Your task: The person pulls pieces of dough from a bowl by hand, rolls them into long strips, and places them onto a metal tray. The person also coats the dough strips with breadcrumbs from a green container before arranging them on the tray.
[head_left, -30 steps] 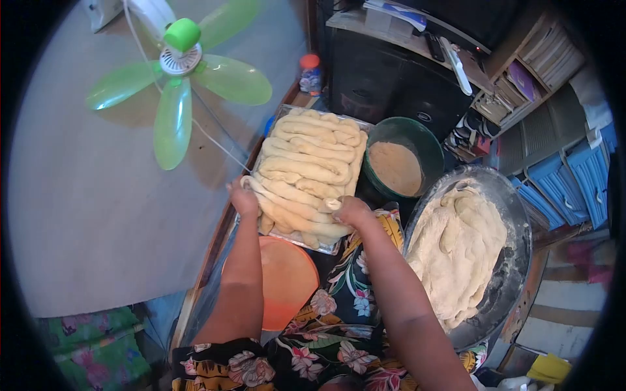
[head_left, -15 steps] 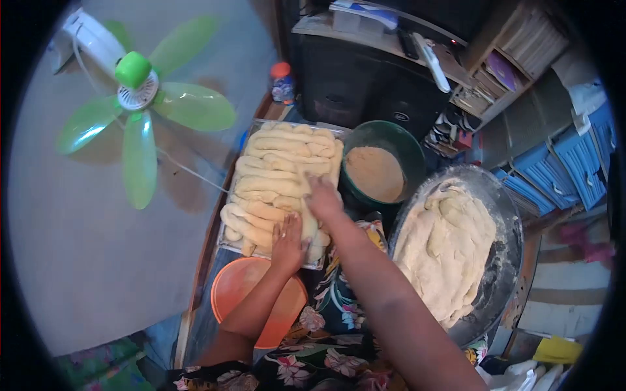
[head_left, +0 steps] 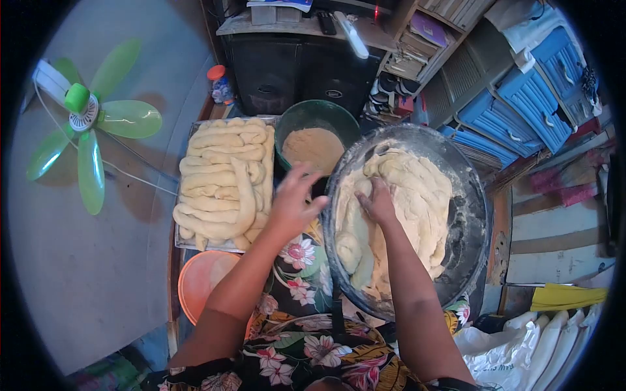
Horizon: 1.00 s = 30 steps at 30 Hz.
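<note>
My right hand (head_left: 377, 203) is over the left part of a big mass of pale dough (head_left: 417, 215) in a dark oval basin (head_left: 466, 260). Its thumb and fingers are apart and touch the dough. Between basin and tray, my left hand (head_left: 295, 203) hangs in the air, slightly blurred, fingers spread and holding nothing. Long dough ropes (head_left: 218, 173) lie side by side on the metal tray (head_left: 268, 146) to the left. One rope lies lengthwise across the others near the right side.
Behind my left hand stands a green tub (head_left: 295, 117) of light brown powder (head_left: 313, 148). An orange basin (head_left: 199, 280) sits below the tray. A green-bladed fan (head_left: 83, 117) is at far left. Blue drawers (head_left: 502, 124) stand at the right, dark speakers (head_left: 293, 75) at the back.
Both hands have left the dough ropes on the tray and moved right, my right hand reaching the basin's dough. The view has turned right. The lengthwise rope now lies uncovered.
</note>
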Tool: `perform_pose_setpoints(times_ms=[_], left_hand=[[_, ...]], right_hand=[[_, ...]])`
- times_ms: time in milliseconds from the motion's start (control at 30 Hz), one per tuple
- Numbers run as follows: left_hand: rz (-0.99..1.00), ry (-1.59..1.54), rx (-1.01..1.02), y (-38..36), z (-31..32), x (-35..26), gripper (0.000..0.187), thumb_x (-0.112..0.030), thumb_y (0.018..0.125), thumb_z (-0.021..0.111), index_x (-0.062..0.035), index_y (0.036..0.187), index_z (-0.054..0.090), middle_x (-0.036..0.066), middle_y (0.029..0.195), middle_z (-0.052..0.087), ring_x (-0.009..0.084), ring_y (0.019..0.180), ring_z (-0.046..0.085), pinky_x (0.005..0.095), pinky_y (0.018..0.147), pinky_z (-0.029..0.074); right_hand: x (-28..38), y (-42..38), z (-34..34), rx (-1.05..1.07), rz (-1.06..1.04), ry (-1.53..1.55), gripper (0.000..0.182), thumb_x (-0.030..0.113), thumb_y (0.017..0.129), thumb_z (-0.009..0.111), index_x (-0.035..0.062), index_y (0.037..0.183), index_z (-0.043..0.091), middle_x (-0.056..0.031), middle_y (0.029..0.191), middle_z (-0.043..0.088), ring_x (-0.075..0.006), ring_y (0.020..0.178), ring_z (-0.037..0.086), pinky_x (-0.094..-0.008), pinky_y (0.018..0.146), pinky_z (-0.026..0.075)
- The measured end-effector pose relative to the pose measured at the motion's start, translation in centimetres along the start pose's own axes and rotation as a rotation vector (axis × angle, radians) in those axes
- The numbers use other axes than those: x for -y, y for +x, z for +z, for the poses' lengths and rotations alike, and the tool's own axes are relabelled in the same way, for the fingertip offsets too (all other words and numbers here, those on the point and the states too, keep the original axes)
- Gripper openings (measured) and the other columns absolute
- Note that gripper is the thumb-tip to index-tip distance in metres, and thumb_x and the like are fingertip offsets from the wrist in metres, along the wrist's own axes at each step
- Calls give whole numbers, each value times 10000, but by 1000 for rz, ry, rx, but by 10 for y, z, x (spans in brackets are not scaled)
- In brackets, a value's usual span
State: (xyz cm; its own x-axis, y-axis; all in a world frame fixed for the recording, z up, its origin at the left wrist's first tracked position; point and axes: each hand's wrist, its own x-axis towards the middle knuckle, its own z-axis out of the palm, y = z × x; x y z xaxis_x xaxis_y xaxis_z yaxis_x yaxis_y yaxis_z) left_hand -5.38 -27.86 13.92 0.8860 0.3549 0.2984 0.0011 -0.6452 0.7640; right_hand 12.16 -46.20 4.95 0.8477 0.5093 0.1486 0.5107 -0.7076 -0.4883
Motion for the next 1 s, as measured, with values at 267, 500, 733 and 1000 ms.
perform_pose_setpoints(times_ms=[267, 500, 733, 1000], left_hand=[[48, -46, 616, 37, 115, -7, 702, -365, 697, 706, -57, 1269, 440, 219, 1291, 423, 314, 1199, 422, 365, 992, 327], [64, -305, 1054, 7, 160, -38, 585, -396, 749, 680, -13, 1157, 510, 162, 1045, 598, 305, 930, 581, 352, 790, 443], [-24, -231, 128, 25, 136, -95, 434, -251, 730, 680, -33, 1068, 516, 174, 1028, 567, 326, 991, 528, 392, 841, 408], [341, 120, 614, -9, 170, -36, 532, -230, 801, 607, -63, 1271, 422, 160, 1306, 419, 317, 1238, 361, 401, 1028, 281]], right_hand=[[6, -61, -109, 325, 175, 946, 376, -13, 609, 571, 99, 941, 435, -58, 892, 489, -185, 801, 530, -297, 676, 463], [4, -66, -234, -158, -108, 1476, 351, 49, 703, 533, 94, 1027, 405, -95, 930, 494, -192, 733, 548, -275, 575, 471], [-91, -88, -213, -612, 25, 1078, 360, -3, 658, 513, 63, 1008, 456, -75, 934, 482, -169, 876, 511, -292, 794, 441], [-84, -103, -119, 92, -7, 287, 529, 91, 748, 567, 48, 1257, 428, -183, 1298, 407, -298, 1200, 392, -368, 1010, 293]])
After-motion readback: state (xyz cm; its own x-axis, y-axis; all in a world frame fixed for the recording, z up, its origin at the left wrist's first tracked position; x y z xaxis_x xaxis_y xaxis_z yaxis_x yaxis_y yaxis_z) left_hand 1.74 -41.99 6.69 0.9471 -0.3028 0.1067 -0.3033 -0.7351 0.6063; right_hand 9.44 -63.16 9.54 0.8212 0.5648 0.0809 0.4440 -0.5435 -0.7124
